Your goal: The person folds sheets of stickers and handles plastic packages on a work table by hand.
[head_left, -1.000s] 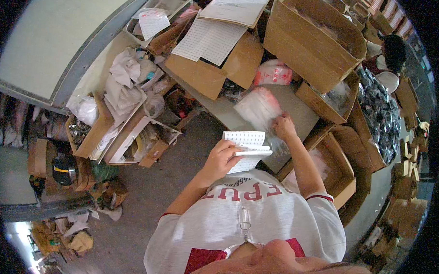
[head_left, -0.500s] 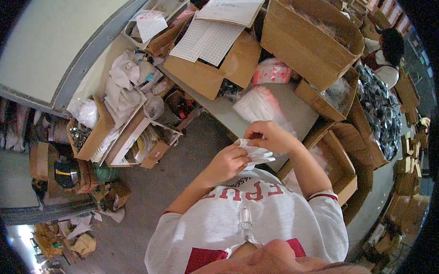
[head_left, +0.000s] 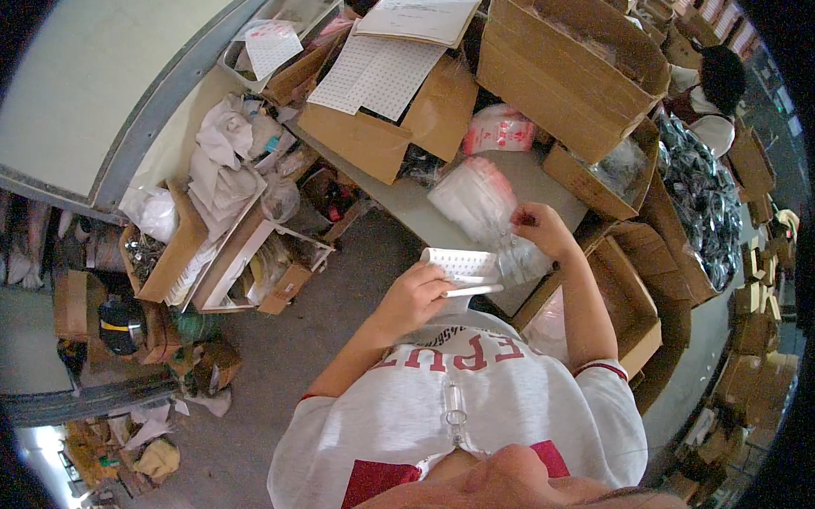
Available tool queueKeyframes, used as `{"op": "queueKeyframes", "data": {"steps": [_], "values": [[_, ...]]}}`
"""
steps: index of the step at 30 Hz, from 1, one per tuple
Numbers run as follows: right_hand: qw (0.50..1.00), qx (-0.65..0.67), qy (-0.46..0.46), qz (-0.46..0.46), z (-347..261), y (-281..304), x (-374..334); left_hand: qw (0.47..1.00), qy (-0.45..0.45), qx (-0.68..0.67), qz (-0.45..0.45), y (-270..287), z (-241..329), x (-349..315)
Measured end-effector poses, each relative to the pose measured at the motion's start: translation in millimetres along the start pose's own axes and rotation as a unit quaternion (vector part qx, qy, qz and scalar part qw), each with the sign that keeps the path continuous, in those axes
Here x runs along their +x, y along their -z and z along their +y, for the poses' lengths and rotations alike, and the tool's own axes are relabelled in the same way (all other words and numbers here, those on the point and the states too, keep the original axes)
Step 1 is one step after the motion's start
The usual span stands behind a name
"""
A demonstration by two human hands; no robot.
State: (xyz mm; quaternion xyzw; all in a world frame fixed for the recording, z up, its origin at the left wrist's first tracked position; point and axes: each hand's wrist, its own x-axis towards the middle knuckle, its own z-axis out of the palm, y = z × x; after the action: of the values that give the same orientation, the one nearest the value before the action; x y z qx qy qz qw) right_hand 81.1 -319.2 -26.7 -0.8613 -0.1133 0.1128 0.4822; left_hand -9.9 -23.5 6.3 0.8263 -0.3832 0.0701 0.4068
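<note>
My left hand point(head_left: 413, 300) is closed on a folded white label sheet point(head_left: 461, 264), printed with rows of small marks, held in front of my chest. To its right, my right hand point(head_left: 543, 234) is raised over the table edge, its fingers curled together. Whatever those fingertips pinch, if anything, is too small to make out. Crinkled clear plastic point(head_left: 519, 263) shows just below the right hand; whether the hand touches it I cannot tell. Beyond lies a fanned stack of clear plastic bags point(head_left: 470, 198) with reddish edges.
A roll of clear bags with red print point(head_left: 500, 130) sits behind the stack. Cardboard boxes point(head_left: 566, 76) crowd the right, one filled with dark wrapped items point(head_left: 696, 206). More label sheets point(head_left: 378, 74) lie on cardboard. Another person point(head_left: 714, 95) is at the far right.
My right hand has let go of the label sheet and moved right and away from it. The sheet now shows its printed face in my left hand. Clear plastic has come into view below my right hand.
</note>
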Motion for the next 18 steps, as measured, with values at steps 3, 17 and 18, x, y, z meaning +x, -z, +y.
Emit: {"op": "queueKeyframes", "data": {"steps": [3,17,18], "values": [[0.990,-0.112,-0.086,0.008,55.2,-7.5,-10.3,0.999,0.030,-0.008,0.008,1.1,-3.9,-1.8],[0.914,-0.351,-0.201,0.038,121.8,-9.9,-6.5,0.999,0.036,-0.010,0.011,2.0,-3.8,1.2],[0.946,-0.278,-0.164,0.025,125.1,-11.7,-1.4,0.999,0.031,-0.011,0.014,1.6,-3.9,1.4]]}}
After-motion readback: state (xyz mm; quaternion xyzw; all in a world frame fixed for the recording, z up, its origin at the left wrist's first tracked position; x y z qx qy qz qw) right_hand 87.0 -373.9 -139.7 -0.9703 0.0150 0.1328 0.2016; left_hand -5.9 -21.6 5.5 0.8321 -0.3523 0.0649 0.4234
